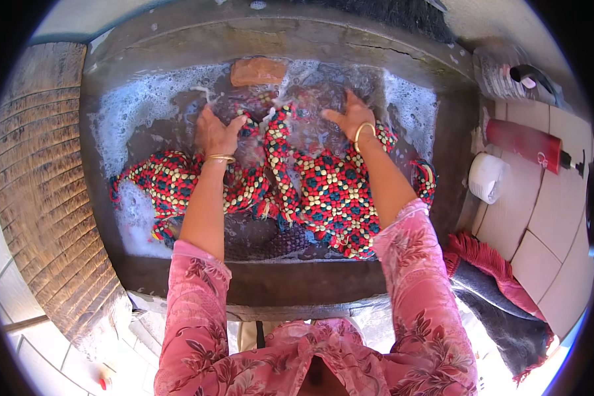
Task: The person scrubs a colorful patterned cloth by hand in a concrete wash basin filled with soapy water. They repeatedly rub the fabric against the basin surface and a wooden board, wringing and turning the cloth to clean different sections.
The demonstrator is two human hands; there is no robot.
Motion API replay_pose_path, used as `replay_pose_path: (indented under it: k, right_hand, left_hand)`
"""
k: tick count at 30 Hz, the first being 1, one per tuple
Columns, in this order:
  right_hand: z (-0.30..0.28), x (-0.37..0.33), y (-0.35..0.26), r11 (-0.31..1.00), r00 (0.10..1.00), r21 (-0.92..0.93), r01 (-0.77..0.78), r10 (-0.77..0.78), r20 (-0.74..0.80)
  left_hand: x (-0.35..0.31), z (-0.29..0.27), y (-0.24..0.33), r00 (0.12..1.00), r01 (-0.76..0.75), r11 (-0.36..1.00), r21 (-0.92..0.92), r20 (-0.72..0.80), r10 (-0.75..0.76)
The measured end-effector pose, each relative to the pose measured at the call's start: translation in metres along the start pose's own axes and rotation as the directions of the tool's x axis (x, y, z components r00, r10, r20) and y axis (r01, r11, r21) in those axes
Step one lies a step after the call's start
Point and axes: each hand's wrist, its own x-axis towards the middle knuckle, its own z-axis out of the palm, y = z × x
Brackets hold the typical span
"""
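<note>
A knotted cloth mat in red, yellow and dark green lies bunched in soapy water, its folds spread across the basin. My left hand is over the water at the mat's far left part, thumb and fingers apart, its fingertips near the surface. To the right, my right hand is also spread, just above splashing water past the far edge of the mat. Neither hand visibly grips anything. Under the water near the front, a dark textured piece shows, partly covered by the mat.
The concrete basin surrounds the water, with foam along its sides. A brick-coloured block sits at the far side. A ridged wooden washboard stands left. On the right are a red pump bottle, a white tub and dark fringed cloth.
</note>
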Motion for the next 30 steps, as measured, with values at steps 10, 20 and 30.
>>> replay_pose_path:
  k: [10,20,30]
  right_hand:
    - [-0.045,-0.135,-0.012,0.934,0.971,0.268,0.237,-0.222,-0.084]
    - [-0.039,-0.219,0.038,0.783,0.854,0.352,0.513,-0.421,-0.306]
    - [0.041,-0.053,-0.027,0.99,0.989,0.015,0.138,-0.137,-0.059]
  left_hand:
    - [-0.103,-0.041,0.027,0.874,-0.276,0.848,-0.451,0.248,0.417]
    - [-0.227,-0.019,0.015,0.714,-0.676,0.726,-0.129,0.133,0.688]
    - [-0.112,0.065,0.03,0.858,-0.506,0.842,0.188,0.211,0.468]
